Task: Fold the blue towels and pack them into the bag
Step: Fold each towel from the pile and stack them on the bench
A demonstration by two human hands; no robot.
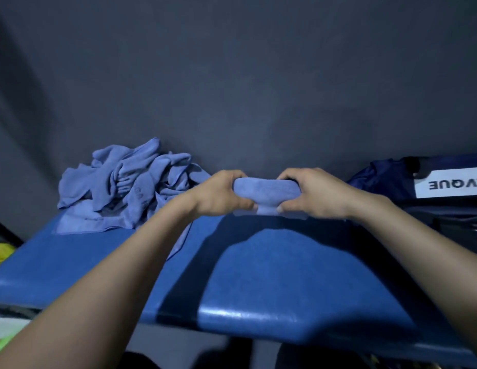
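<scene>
A small folded blue towel (pixel 265 193) is held up just above the far part of the blue table (pixel 258 283). My left hand (pixel 221 194) grips its left end and my right hand (pixel 309 194) grips its right end, thumbs pinching the lower fold. A loose heap of unfolded blue towels (pixel 125 187) lies at the table's far left, close to my left hand. The dark navy bag (pixel 429 198) with a white label sits at the far right, beside my right wrist.
A dark grey wall stands directly behind the table. Something yellow (pixel 0 253) shows at the left edge below table level. The table's front edge runs near the bottom of the view.
</scene>
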